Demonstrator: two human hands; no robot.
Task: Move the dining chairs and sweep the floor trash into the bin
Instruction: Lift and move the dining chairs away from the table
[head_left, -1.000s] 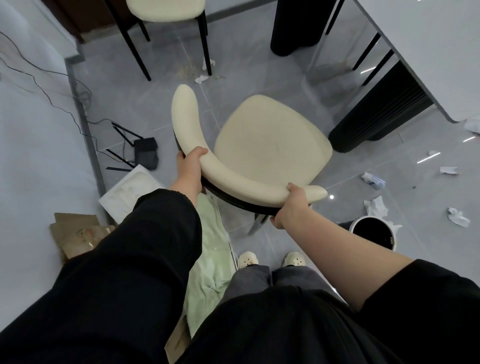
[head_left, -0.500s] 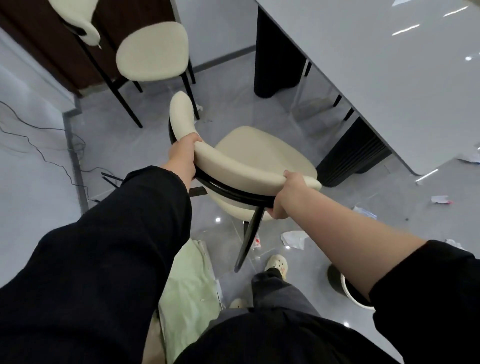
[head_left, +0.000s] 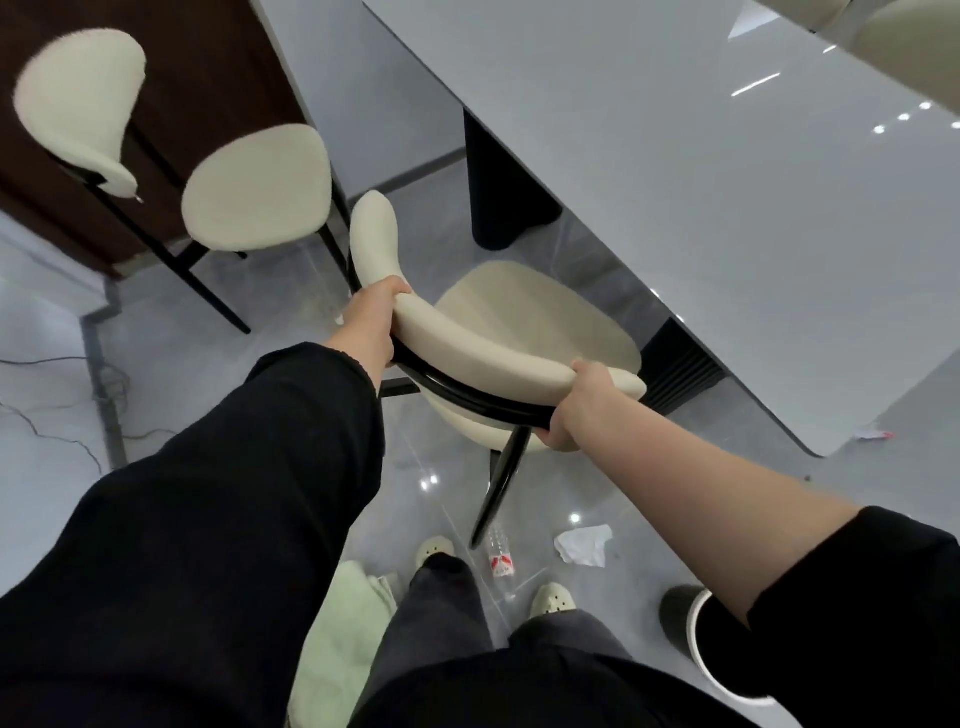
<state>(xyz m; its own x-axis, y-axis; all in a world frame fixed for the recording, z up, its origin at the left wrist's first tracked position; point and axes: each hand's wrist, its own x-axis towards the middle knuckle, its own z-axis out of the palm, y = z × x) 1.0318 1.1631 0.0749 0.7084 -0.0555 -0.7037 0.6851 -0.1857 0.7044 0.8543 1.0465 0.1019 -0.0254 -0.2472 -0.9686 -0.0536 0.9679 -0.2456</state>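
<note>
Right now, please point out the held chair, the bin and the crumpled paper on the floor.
held chair (head_left: 530, 312): head view, on its cream seat.
bin (head_left: 675, 618): head view, on its dark outer wall.
crumpled paper (head_left: 584, 544): head view, on its middle.

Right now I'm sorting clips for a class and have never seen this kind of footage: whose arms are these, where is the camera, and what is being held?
There is no machine here. The one picture comes from a wide-angle camera worn on a person's head, looking forward and down, so the arms are the wearer's own. The left hand and right hand each grip the curved cream backrest of a dining chair, beside a glossy grey dining table. A second cream chair stands further off. On the grey floor near the person's feet lie a crumpled paper, a clear plastic bottle with a red label, and a pale green cloth. A round bin stands at lower right, partly hidden by the right arm.
</note>
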